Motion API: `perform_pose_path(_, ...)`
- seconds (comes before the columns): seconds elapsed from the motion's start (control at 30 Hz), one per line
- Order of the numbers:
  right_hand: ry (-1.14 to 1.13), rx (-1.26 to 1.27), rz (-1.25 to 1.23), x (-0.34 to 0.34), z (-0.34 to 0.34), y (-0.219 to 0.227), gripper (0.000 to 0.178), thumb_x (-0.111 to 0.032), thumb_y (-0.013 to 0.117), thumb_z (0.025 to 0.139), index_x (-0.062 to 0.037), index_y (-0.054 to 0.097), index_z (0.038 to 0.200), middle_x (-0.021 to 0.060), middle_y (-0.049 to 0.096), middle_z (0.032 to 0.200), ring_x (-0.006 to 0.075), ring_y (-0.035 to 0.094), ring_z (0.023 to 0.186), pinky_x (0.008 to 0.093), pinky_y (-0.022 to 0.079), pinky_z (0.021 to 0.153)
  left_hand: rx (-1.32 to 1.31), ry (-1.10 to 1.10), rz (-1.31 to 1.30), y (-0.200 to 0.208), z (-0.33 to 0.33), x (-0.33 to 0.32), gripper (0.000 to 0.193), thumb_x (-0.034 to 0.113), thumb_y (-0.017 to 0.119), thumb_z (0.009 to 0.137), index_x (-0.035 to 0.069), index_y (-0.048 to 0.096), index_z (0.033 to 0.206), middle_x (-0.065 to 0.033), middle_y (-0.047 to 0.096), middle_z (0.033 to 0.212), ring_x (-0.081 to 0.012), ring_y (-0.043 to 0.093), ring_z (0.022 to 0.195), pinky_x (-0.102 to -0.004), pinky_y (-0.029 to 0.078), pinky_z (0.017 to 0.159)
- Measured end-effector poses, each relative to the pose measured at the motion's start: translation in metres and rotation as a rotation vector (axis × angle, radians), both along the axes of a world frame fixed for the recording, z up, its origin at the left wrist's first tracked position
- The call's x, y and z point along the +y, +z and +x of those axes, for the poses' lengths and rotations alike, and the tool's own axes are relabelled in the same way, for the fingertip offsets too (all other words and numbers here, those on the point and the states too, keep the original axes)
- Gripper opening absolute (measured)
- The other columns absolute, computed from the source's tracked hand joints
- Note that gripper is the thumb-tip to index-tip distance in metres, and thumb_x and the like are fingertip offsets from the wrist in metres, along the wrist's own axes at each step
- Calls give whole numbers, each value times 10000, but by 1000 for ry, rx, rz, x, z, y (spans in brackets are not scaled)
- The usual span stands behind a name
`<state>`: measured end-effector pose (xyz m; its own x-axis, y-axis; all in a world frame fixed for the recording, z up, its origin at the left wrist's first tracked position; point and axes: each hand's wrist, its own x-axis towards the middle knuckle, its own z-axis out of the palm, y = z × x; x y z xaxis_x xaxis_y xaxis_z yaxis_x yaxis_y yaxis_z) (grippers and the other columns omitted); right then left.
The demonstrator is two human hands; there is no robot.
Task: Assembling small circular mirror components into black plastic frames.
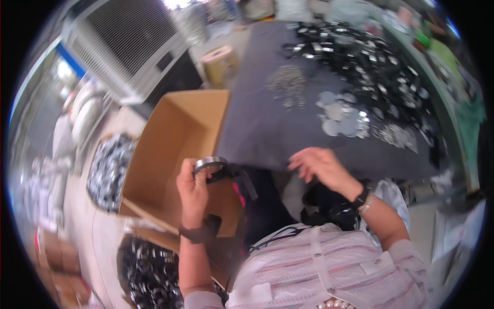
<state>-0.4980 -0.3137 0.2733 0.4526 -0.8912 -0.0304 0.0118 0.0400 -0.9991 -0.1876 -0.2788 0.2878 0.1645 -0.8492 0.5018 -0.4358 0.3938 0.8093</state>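
Observation:
My left hand [192, 191] pinches a round metal ring with a black band [210, 162], held above the near side of an open cardboard box [177, 126]. A dark strap-like piece [249, 184] hangs beside the ring; whether it is joined to it I cannot tell. Over the table's near edge, my right hand [324, 167] is empty, its fingers apart and slightly curled. Nearest to it on the grey tabletop [252, 113] lie flat pale discs [339, 119] and a scatter of small metal parts [288, 85].
A large heap of black and silver ring pieces [370, 72] covers the table's far right. Left of me stand containers of shiny parts [110, 170] and black rings [152, 270]. Behind the box are a grey air cooler [128, 46] and a yellowish drum [220, 64].

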Motion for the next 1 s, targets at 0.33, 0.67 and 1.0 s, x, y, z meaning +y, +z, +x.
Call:
perform_pose_path(0.33,-9,-378,444,11,-16,-5,256,-248,540,956,5,580,944,76,589,792,45,401,529,198,273,429,113,-233,-98,-28,-115,-64,111,93,492,951,43,494,851,-12,529,676,-88,502,598,-223,422,532)
perform_pose_path(0.67,-189,-161,20,-15,-8,-19,120,-83,631,869,-19,537,828,-11,496,683,50,420,521,220,321,441,339,-368,288,-40,-138,-62,569,42,510,907,61,277,1426,-105,593,908,-156,631,759,-251,518,622)
perform_pose_path(1.0,-444,667,-746,-60,-33,-25,135,-139,622,813,-10,584,828,182,613,831,331,598,728,412,477,641,371,-462,319,-71,-155,-95,354,24,602,862,-1,549,1211,-8,586,800,-47,515,625,-200,442,522)
